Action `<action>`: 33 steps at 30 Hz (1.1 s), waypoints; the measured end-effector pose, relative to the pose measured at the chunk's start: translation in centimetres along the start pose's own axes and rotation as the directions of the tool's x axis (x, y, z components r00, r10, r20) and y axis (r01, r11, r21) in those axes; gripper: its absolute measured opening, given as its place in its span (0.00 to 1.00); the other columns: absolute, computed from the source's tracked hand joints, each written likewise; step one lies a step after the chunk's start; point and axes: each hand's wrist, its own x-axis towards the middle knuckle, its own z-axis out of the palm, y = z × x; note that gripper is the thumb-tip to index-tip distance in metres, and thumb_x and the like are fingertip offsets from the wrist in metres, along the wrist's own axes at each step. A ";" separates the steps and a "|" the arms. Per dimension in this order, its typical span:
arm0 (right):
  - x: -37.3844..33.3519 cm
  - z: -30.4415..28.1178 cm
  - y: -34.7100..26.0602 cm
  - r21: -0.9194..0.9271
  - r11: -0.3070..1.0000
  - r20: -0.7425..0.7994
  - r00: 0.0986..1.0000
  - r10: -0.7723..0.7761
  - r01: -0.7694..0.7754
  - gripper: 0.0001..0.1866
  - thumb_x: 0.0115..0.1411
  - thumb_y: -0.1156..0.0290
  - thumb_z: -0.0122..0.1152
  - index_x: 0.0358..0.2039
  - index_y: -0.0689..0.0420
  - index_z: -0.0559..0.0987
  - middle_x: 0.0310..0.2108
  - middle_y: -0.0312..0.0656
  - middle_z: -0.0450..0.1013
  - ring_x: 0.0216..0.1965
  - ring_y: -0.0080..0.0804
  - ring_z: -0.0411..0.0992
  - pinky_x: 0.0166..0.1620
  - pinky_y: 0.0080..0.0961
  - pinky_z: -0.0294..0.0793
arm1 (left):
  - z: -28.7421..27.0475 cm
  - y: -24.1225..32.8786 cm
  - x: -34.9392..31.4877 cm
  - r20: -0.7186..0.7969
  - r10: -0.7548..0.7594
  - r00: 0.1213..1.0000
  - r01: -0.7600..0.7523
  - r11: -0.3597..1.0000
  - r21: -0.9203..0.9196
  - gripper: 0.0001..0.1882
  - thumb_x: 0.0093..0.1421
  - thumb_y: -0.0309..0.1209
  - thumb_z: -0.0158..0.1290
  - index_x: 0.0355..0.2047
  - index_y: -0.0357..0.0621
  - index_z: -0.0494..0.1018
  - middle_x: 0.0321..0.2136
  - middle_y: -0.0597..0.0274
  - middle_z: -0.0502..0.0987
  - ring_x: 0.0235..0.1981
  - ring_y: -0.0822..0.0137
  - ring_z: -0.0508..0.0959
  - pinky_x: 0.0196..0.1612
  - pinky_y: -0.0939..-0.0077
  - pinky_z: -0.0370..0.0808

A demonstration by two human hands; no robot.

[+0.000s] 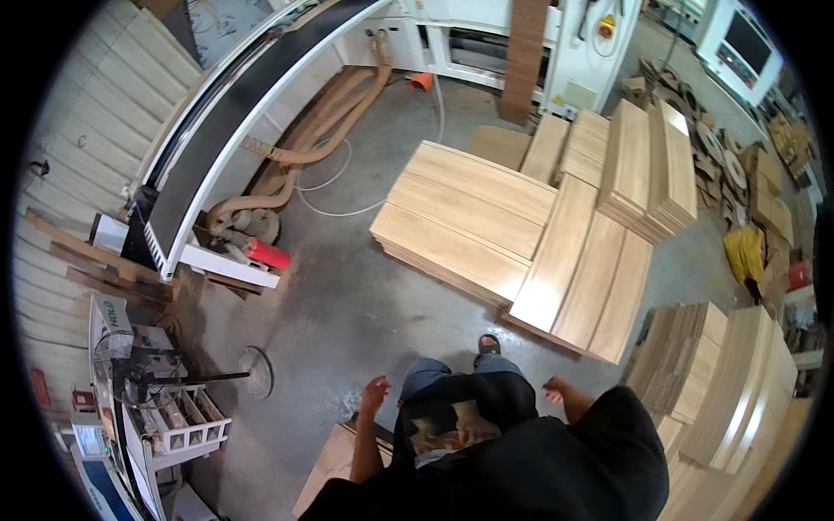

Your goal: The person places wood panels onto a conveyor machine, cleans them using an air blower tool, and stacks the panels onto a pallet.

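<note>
I saw two hands nearest: the left hand (375, 396) hung left of the lap with its fingers loosely curled, the right hand (554, 389) to the right; I could not tell whether either was closed. Far left stood one fan (195, 379). Grey floor (330, 321) gave room for moving between it and the planks (469, 204), which lay ahead and right, well apart from both hands, their near edge just past one sandal (489, 345). Six faced up, three lengthwise, three crosswise. Beyond stood two tall stacks (624, 161).
</note>
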 end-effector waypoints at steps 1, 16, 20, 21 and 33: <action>2.0 -1.4 -3.9 -0.134 0.952 -0.134 0.947 -0.291 0.274 0.17 0.66 0.57 0.53 0.41 0.57 0.82 0.28 0.50 0.80 0.28 0.43 0.79 0.29 0.41 0.79 | -1.0 -1.1 -0.9 -0.063 -0.033 0.997 0.026 0.993 -0.111 0.19 0.66 0.36 0.54 0.54 0.41 0.76 0.36 0.60 0.82 0.31 0.69 0.80 0.33 0.74 0.76; -9.0 -3.0 -60.7 0.131 0.655 -0.225 0.666 -0.712 0.744 0.19 0.62 0.60 0.60 0.50 0.55 0.76 0.31 0.44 0.80 0.25 0.34 0.77 0.23 0.24 0.73 | -13.2 -4.8 13.2 -0.121 -0.319 0.940 0.274 0.917 -0.291 0.17 0.68 0.44 0.47 0.51 0.53 0.74 0.38 0.60 0.82 0.31 0.63 0.80 0.32 0.61 0.77; -4.2 1.1 -60.1 -0.042 0.822 -0.072 0.819 -0.569 0.568 0.15 0.63 0.59 0.59 0.44 0.54 0.80 0.31 0.43 0.80 0.24 0.33 0.77 0.22 0.28 0.72 | -23.8 1.5 18.2 -0.157 -0.415 0.896 0.338 0.868 -0.364 0.18 0.67 0.46 0.49 0.51 0.53 0.73 0.36 0.60 0.83 0.28 0.65 0.79 0.28 0.64 0.76; -5.0 2.7 -61.4 0.107 0.855 0.009 0.860 -0.511 0.507 0.14 0.64 0.59 0.58 0.44 0.53 0.80 0.31 0.43 0.80 0.24 0.34 0.77 0.21 0.28 0.72 | -27.0 2.4 18.5 -0.148 -0.400 0.904 0.315 0.859 -0.403 0.18 0.66 0.46 0.50 0.51 0.52 0.74 0.35 0.60 0.83 0.25 0.67 0.78 0.27 0.65 0.74; -4.7 11.3 -72.3 0.014 0.964 -0.093 0.960 -0.264 0.266 0.22 0.65 0.55 0.53 0.55 0.51 0.78 0.40 0.43 0.81 0.30 0.35 0.79 0.32 0.37 0.78 | -42.5 17.9 39.3 -0.143 -0.064 0.988 0.021 0.959 -0.282 0.16 0.67 0.45 0.51 0.49 0.51 0.72 0.34 0.62 0.83 0.26 0.68 0.80 0.28 0.73 0.77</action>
